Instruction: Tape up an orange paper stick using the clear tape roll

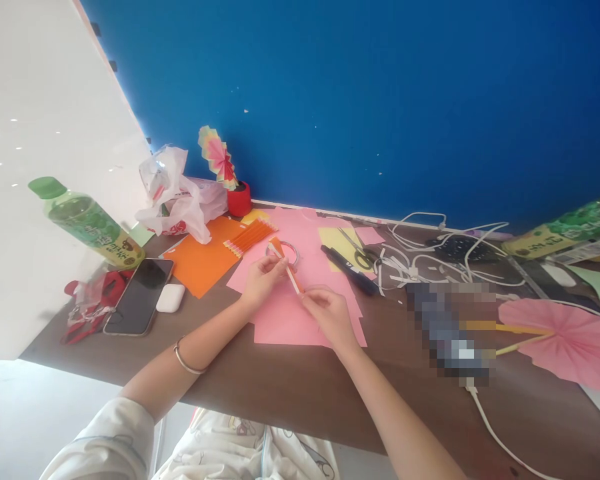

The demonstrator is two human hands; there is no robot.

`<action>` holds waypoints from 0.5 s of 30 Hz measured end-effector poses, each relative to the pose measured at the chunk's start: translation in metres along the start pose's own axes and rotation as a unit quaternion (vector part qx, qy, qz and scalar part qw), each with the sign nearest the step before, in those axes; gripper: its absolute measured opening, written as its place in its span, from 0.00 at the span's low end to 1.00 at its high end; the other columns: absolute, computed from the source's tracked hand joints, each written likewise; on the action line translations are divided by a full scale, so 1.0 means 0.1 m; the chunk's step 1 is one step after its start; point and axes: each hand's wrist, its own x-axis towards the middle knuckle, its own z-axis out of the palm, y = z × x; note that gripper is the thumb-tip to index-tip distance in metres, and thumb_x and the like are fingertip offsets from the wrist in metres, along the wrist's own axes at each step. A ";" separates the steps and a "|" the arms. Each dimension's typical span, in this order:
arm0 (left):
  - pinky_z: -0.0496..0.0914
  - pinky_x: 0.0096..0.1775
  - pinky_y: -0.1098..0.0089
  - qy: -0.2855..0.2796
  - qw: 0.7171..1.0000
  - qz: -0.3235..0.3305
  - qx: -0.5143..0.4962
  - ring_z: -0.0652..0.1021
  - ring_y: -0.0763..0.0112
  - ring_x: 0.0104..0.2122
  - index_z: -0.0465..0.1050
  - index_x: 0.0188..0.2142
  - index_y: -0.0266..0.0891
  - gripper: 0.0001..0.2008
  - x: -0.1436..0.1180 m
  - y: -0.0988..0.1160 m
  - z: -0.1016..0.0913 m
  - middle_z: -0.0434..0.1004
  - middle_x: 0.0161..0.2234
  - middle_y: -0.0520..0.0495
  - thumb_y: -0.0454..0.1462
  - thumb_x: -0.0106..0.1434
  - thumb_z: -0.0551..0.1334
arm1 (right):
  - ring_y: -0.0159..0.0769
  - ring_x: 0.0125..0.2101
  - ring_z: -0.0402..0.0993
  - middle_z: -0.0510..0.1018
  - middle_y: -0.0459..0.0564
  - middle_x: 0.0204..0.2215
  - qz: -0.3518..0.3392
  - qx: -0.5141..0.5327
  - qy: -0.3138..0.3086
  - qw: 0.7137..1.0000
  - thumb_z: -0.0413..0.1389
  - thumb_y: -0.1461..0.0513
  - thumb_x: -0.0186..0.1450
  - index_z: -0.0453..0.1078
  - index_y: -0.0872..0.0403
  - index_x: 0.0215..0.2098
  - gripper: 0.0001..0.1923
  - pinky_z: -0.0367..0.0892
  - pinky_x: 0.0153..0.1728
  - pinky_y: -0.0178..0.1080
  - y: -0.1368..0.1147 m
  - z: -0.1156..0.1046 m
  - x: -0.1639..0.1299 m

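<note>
Between my two hands is a narrow folded strip of orange and white paper (293,275), slanting down to the right. My left hand (263,283) pinches its upper part, and my right hand (330,312) grips the lower end with thumb and fingers. Under them lie overlapping sheets of pink paper (283,330). Just behind the strip sits a roll of tape (295,252), partly hidden by it and my left fingers. An orange pleated paper (251,237) rests on an orange sheet (199,268) to the left.
Scissors (364,259) and a black marker (349,270) lie right of the strip, near tangled white cables (405,267). On the left are a phone (139,297), a white earbud case (171,298) and a green-capped bottle (87,223). A pink paper fan (575,340) lies far right.
</note>
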 end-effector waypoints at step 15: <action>0.71 0.42 0.59 0.022 0.999 0.002 0.039 0.79 0.63 0.32 0.71 0.28 0.34 0.15 0.00 -0.08 -0.02 0.78 0.28 0.44 0.47 0.52 0.64 | 0.32 0.25 0.66 0.74 0.52 0.33 0.045 0.020 -0.013 0.999 0.62 0.54 0.48 0.71 0.55 0.20 0.13 0.61 0.24 0.36 -0.03 -0.04 0.00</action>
